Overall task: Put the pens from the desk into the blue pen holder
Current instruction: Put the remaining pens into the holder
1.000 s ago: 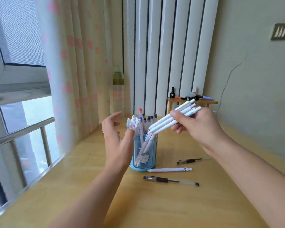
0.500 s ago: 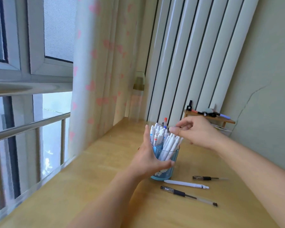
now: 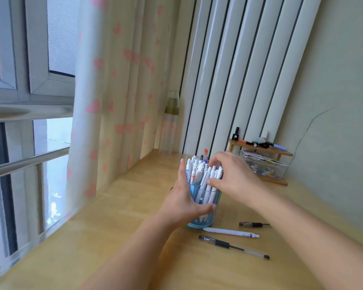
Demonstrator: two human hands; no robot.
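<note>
The blue pen holder (image 3: 215,196) stands on the wooden desk (image 3: 117,237), packed with several pens, mostly white. My left hand (image 3: 183,203) grips the holder from the left, with the thumb across its front. My right hand (image 3: 232,174) cups the tops of the white pens (image 3: 199,174) in the holder, fingers curled over them and the thumb against their near side. Three pens lie on the desk just right of the holder: a white pen (image 3: 231,232), a clear pen with a black grip (image 3: 233,246) and a short black pen (image 3: 254,224).
A small wooden shelf (image 3: 260,148) with small items stands at the back right, with a clear plastic box (image 3: 264,166) under it. A clear bottle (image 3: 170,124) stands behind the holder by the heart-patterned curtain (image 3: 113,91). The window is on the left.
My right hand brought a bundle of white pens down into the holder and now cups their tops. My left hand closed around the holder. The view swung left and tilted.
</note>
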